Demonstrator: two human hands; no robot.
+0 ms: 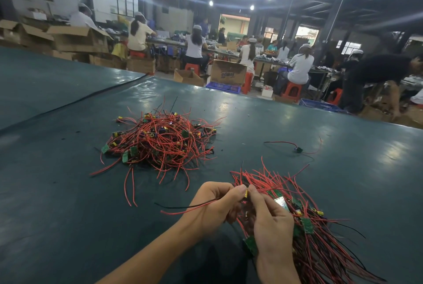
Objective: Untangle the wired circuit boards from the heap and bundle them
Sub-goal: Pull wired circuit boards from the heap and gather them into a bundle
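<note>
I record the left grip (215,203) and right grip (271,219) both pinching one wired circuit board (246,194), leads trailing toward 9 o'clock; bundle (320,238) at 4 o'clock against the right grip, heap (160,139) at 11 o'clock.

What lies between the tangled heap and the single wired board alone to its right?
Head view: between heap and single board, bare green table cover, apart from one tiny speck.
</note>
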